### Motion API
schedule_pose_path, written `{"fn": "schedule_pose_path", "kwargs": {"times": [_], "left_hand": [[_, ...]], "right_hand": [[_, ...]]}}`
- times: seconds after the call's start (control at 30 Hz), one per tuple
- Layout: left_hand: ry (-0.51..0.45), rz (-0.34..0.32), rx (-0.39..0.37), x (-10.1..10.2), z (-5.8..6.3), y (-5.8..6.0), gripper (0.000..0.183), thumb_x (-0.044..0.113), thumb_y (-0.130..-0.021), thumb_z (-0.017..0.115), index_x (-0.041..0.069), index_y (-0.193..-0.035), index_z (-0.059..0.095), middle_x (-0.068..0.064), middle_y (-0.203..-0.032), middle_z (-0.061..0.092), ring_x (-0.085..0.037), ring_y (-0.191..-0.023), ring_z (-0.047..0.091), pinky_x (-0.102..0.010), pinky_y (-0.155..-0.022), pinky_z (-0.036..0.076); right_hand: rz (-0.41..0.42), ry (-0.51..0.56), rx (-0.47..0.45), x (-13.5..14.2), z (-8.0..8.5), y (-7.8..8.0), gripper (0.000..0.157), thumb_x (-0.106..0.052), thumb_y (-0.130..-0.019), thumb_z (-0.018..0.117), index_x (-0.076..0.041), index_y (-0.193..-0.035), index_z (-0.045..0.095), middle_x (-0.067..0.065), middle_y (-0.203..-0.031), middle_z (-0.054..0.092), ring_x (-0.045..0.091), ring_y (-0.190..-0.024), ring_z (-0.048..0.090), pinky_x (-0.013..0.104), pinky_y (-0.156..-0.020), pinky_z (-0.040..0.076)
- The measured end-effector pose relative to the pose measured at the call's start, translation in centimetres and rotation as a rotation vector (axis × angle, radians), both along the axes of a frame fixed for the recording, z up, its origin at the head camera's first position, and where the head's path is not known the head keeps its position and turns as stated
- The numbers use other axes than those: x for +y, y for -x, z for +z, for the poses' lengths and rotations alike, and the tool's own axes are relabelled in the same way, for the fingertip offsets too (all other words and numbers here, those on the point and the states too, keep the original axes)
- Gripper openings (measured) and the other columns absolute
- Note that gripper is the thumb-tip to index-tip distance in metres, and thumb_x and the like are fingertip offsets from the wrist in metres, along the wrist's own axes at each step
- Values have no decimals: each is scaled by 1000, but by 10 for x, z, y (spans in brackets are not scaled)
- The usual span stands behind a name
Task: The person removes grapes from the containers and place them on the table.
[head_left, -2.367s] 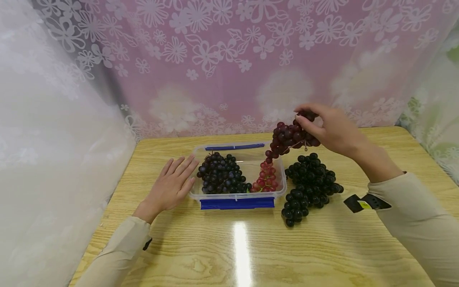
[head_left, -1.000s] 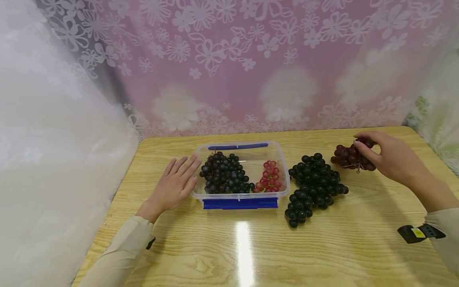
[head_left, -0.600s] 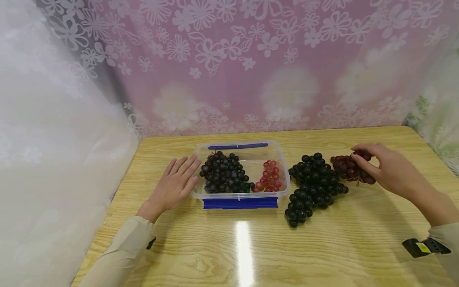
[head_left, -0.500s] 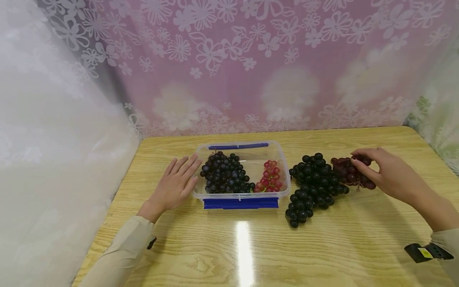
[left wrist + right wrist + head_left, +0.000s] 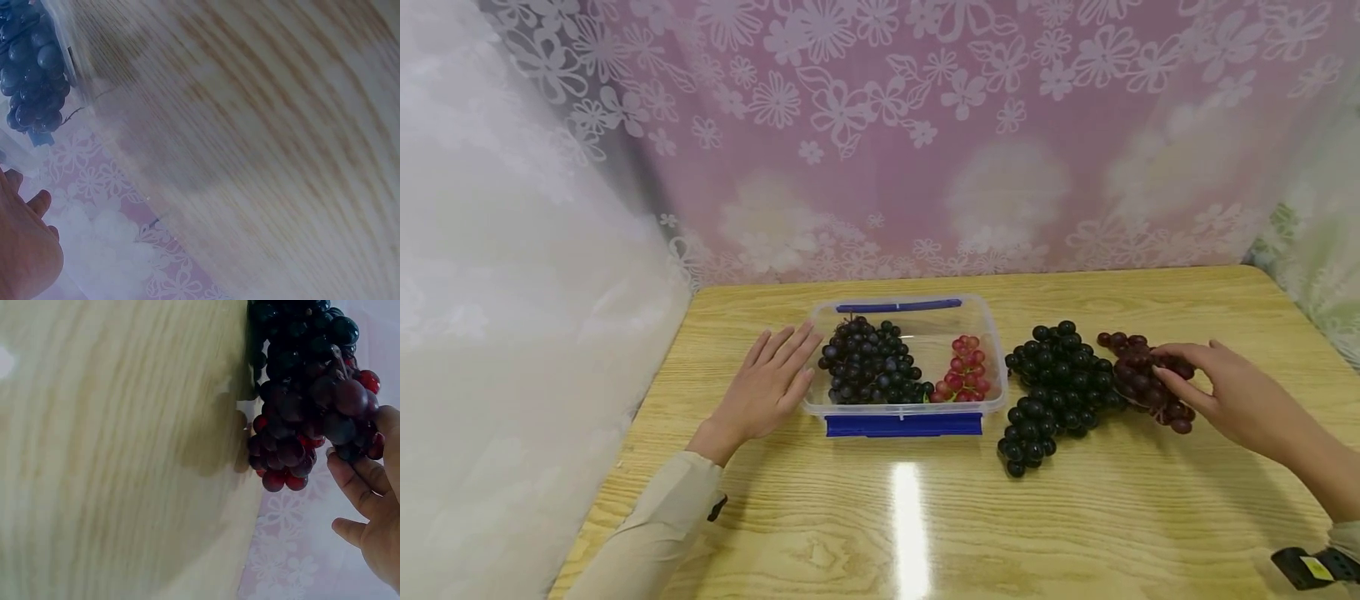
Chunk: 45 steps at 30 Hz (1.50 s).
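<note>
My right hand (image 5: pixel 1243 408) pinches a bunch of dark red grapes (image 5: pixel 1138 383) between thumb and fingers, at the right of the table. That bunch lies against a bunch of black grapes (image 5: pixel 1060 379); the right wrist view shows the red grapes (image 5: pixel 290 450) close up beside the fingers. With fingers straight, my left hand (image 5: pixel 760 387) rests at the left side of a clear plastic box (image 5: pixel 902 425) with blue latches, fingertips at its wall. Inside the box are dark purple grapes (image 5: pixel 868 362) on the left and small light red grapes (image 5: pixel 962 371) on the right.
The wood-grain table (image 5: pixel 820 525) ends at a pink flowered curtain (image 5: pixel 880 208) behind. A pale sheet (image 5: pixel 535 333) hangs along the left side. Black bands circle both wrists.
My right hand has carried the dark red grapes from above the box's right edge to the right, then down and nearer, beside the black grapes. My left hand has stayed in place.
</note>
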<state>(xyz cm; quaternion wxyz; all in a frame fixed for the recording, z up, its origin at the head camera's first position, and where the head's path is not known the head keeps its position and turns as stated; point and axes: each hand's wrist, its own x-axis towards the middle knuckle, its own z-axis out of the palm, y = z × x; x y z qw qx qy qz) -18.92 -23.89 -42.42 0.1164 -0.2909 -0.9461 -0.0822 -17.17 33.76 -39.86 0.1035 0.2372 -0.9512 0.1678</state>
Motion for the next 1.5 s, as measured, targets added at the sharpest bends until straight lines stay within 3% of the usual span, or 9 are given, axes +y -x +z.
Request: {"fn": "schedule_pose_path", "kwargs": {"times": [0.13,0.33,0.43,0.5,0.57,0.73,1.0,1.2,1.5], "left_hand": [[-1,6,-14,1,1,-2,54,40,-105,22,15,-153,27,-3,-158,18,-30,-141,20,-48,-114,4],[-6,9,-16,2,1,-2,53,39,-105,23,15,-153,27,-5,-157,20,-30,-141,20,-49,-114,5],[-4,12,-21,2,1,-2,53,39,-105,23,16,-153,27,-4,-157,20,-30,-141,19,-48,-114,4],[1,15,-25,2,1,-2,53,40,-105,23,16,-153,26,-4,-158,19,-29,-142,19,-48,-114,3],[7,18,-28,2,1,-3,53,40,-105,23,16,-153,26,-4,-158,19,-29,-142,18,-47,-115,3],[26,17,-19,2,4,-3,53,40,-105,22,16,-153,26,-4,-157,20,-30,-142,19,-48,-114,4],[44,18,-8,1,6,-3,54,40,-105,21,16,-153,26,-4,-157,20,-30,-141,19,-48,-114,4],[69,19,21,0,6,-3,54,42,-105,22,17,-153,26,-3,-157,21,-30,-141,21,-48,-114,5],[123,-2,70,0,13,-1,57,45,-104,24,15,-150,34,-4,-155,27,-31,-140,23,-49,-114,7]], "right_hand": [[4,-8,-42,5,-4,-4,31,-11,-94,62,5,-120,58,26,-106,62,28,-68,60,57,-111,9],[38,17,-124,8,-10,-12,32,-12,-95,61,3,-123,56,27,-113,59,45,-95,57,62,-107,15],[38,1,-137,7,-12,-14,34,-13,-94,63,2,-124,56,25,-117,58,44,-100,56,62,-93,36],[37,-17,-129,5,-13,-14,36,-14,-93,65,2,-124,56,23,-116,59,41,-97,58,58,-81,43],[33,-40,-106,3,-12,-14,35,-14,-92,66,1,-123,57,21,-114,60,37,-95,59,51,-71,47],[27,-50,-82,0,-10,-15,33,-14,-92,65,0,-121,58,21,-112,61,32,-89,60,46,-65,49],[36,-56,-83,1,-7,-16,35,-19,-92,66,-2,-122,58,21,-112,60,35,-92,59,52,-69,49],[-6,-174,-119,1,0,-13,43,-31,-96,60,0,-126,57,24,-112,60,39,-93,59,56,-72,47],[-27,-204,24,-1,11,-5,38,-28,-94,62,1,-118,62,24,-111,60,46,-102,51,60,-83,40]]}}
